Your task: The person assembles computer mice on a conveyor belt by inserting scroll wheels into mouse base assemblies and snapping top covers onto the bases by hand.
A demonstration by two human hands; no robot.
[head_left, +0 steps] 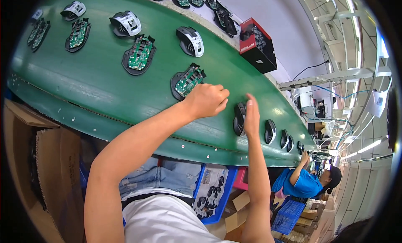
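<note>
Over the green conveyor belt (pixel 100 92), my left hand (pixel 206 101) is closed with its fingers curled under. Anything inside it is hidden. Just beyond it lies an opened mouse base with a green circuit board (pixel 188 81), partly covered by that hand. My right hand (pixel 251 119) is held edge-on, fingers stretched out, beside an assembled black computer mouse (pixel 239 119). Whether it touches the mouse I cannot tell. A grey-and-black mouse top shell (pixel 191 41) sits farther up the belt.
More mouse bases (pixel 139 54) and top shells (pixel 126 23) line the belt leftward; assembled mice (pixel 270 131) run rightward. A red-and-black box (pixel 258 46) stands on the far ledge. A blue bin (pixel 213 192) and cardboard box (pixel 58 172) are below. A person in blue (pixel 303 182) works at right.
</note>
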